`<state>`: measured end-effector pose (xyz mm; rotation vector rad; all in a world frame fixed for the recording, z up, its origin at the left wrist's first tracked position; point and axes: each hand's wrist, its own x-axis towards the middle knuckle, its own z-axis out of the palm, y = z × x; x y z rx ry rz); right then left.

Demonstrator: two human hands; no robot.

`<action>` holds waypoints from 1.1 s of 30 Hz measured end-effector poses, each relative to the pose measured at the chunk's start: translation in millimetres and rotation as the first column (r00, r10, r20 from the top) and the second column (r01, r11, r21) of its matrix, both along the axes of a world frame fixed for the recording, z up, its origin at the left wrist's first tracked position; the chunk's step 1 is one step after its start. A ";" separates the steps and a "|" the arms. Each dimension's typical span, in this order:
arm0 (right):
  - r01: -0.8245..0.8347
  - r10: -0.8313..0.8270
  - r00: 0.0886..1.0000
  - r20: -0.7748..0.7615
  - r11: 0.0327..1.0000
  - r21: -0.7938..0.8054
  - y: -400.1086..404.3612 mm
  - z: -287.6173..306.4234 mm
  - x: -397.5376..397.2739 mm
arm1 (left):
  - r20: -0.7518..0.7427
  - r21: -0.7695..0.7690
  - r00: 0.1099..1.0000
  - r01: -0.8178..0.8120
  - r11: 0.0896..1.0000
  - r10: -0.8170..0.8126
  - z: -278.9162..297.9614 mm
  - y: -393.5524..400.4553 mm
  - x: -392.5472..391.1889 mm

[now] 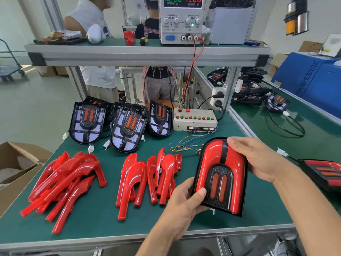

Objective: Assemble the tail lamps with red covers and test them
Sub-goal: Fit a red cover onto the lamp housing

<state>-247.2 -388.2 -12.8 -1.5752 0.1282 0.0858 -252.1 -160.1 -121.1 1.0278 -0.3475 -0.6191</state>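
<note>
A tail lamp with both red covers fitted is held above the green table, at the right of the view. My left hand grips its lower left edge, thumb on the red cover. My right hand grips its upper right edge, fingers curled over the top. Two piles of loose red covers lie on the table, one at the left and one in the middle. Three uncovered lamp bases stand behind them. The test box with coloured buttons sits behind the held lamp.
A power supply reading 12.00 V stands on the upper shelf, its red and black leads running down. Coloured wires trail from the test box. A finished lamp lies at the right. A cardboard box stands left. Two people stand behind the bench.
</note>
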 end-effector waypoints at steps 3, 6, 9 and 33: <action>0.014 -0.013 1.000 0.027 0.999 -0.037 -0.2 -4.5 0.3 | 0.000 -0.008 1.000 0.007 1.000 -0.007 -2.7 0.0 0.0; 0.037 -0.037 0.999 0.029 0.999 -0.001 1.5 -8.0 -2.8 | -0.008 -0.028 0.999 0.030 0.999 -0.030 -2.1 -1.8 -1.3; 0.137 -0.149 0.986 0.074 0.980 0.147 -0.7 -21.2 -13.9 | 0.025 0.004 0.999 0.020 1.000 -0.020 1.2 -5.4 -3.1; 0.620 -0.597 0.772 -0.219 0.628 0.471 -10.1 -94.4 -61.6 | 0.322 0.330 0.872 -0.468 0.820 0.369 10.5 -27.1 9.9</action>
